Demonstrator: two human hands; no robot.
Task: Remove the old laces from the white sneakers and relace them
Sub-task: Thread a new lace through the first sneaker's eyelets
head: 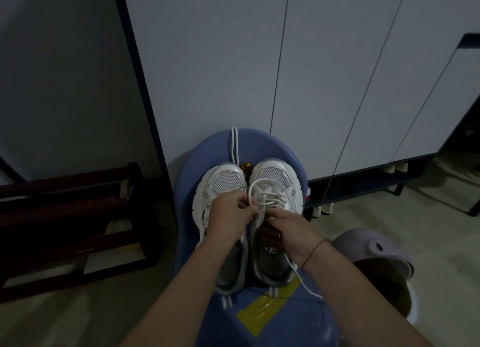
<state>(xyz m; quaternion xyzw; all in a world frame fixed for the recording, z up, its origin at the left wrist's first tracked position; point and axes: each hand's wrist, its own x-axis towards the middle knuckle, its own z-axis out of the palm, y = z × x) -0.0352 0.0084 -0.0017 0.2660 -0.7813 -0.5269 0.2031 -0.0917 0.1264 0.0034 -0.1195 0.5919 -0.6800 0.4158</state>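
White cord lace (pixel 270 203): soft, limp and light, stiff only at the tips, I'd guess. It goes wherever it is pulled and probably drags a bit through the eyelets, so take it by the tip or just beside the eyelet being worked, not mid-span.

The white sneakers (pixel 246 191) look light, with firm soles and mesh uppers that give. I'd steady one at the tongue or side wall. They stand on their soles side by side, touching or nearly so, in the middle of a blue stool (pixel 205 152). Toes point to the far edge, heels to the near edge, long axes running near to far.

The left sneaker (pixel 223 180) shows no lace over its toe area, and the rest is hidden by the hand. The right sneaker (pixel 278 175) has lace crossed in its front eyelets, with a slack loop over the toe mesh.

- Left hand (pixel 230 214): fingers tight, pinching the lace strand between the two shoes.
- Right hand (pixel 293 230): fingers curled down at the right sneaker's tongue. Cannot tell whether it pinches lace or only steadies the shoe.
- One lace end (pixel 302 281) trails past the right wrist to the stool's near right edge.
- A loose lace (pixel 235 144) lies doubled over the far edge, between the toes.
- Yellow tape (pixel 270 300) is stuck near the near edge.
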